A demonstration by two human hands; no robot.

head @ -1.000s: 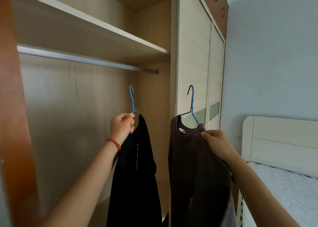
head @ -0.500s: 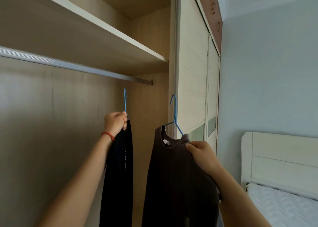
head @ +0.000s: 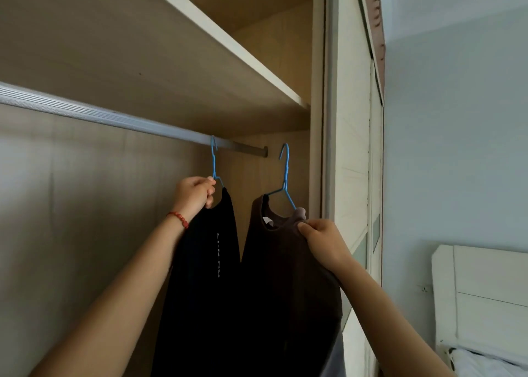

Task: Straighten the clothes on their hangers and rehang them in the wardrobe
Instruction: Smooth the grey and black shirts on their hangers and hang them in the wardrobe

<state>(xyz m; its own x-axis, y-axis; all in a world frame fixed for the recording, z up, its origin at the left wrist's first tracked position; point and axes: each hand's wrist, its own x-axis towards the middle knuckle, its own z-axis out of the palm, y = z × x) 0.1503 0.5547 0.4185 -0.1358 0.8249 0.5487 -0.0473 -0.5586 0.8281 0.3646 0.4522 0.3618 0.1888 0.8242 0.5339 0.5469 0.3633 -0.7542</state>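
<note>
My left hand [head: 194,192] grips the shoulder of a black garment [head: 205,276] on a blue hanger [head: 213,162], whose hook reaches the silver wardrobe rail [head: 114,118] near its right end. My right hand [head: 323,241] pinches the shoulder of a dark brown top [head: 285,291] on a second blue hanger [head: 285,176]. That hook is in the air, just right of the rail's end. Both garments hang straight down inside the wardrobe opening.
A wooden shelf [head: 228,45] sits right above the rail. The wardrobe's side panel and cream sliding door [head: 351,148] stand just right of the brown top. A white bed headboard [head: 480,296] is at lower right against a pale blue wall.
Both hands have risen with their hangers toward the rail. The left hanger's hook has gone from well below the rail up to it; the right hook now sits at rail height.
</note>
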